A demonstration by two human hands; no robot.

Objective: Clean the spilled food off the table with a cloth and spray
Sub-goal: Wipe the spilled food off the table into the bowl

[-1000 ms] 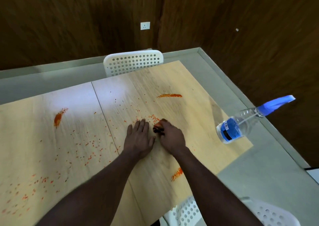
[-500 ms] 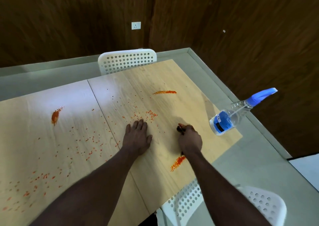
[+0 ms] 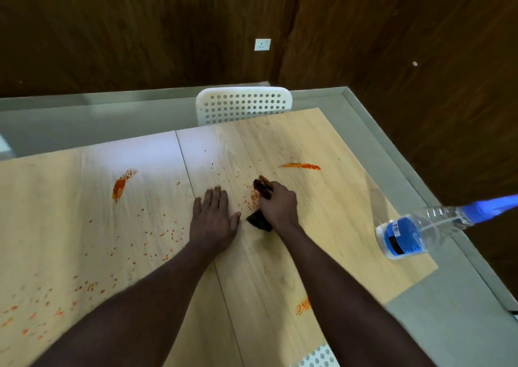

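Right grip (image 3: pixel 279 204) curled round dark cloth (image 3: pixel 259 222) on table (image 3: pixel 330 226). Crumb cluster (image 3: pixel 252 201) touches the dark cloth's left edge, nearer the right grip. Left grip (image 3: pixel 214 221) spread flat.

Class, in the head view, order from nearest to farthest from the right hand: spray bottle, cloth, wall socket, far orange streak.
1. cloth, gripped in the right hand
2. orange streak, just beyond
3. spray bottle, off to the right
4. wall socket, far behind, high up
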